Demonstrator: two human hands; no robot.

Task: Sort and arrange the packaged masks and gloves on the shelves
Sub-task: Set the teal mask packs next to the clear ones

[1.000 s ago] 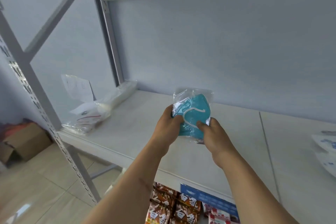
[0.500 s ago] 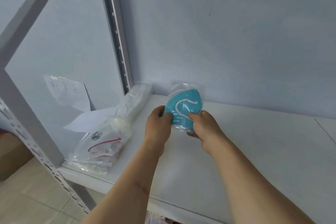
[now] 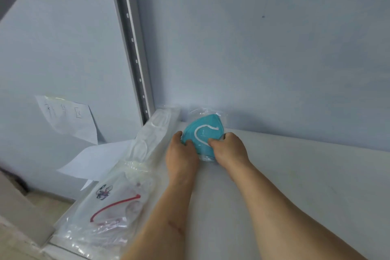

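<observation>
Since 1 second ago the teal mask packet [image 3: 201, 136] has gone from mid-air above the middle of the shelf [image 3: 295, 175] to the back left corner, low against the wall [image 3: 263, 59], and the view has closed in on that corner. Both hands hold it as before. The left hand [image 3: 181, 154] grips the packet's left edge with its thumb laid across the front of the clear wrapper and its fingers [image 3: 178, 134] curled round the side. The right hand [image 3: 229, 149] pinches the lower right part, thumb on the front near the white ear loop, the other fingers hidden behind. The packet stands tilted, its top edge close to the wall; whether its bottom edge touches the shelf cannot be told, since the hands cover it.

Just left of the packet, a long clear packet of white masks [image 3: 156, 131] lies along the shelf's left edge, reaching to the perforated upright post [image 3: 135, 48]. Nearer the camera on the same edge lies a heap of clear bags [image 3: 105, 213], 1 showing a red strap and a small printed figure. Behind the shelf's left side, a sheet of paper [image 3: 65, 118] with faint marks hangs on the wall, and another white sheet [image 3: 95, 160] juts out below it.
</observation>
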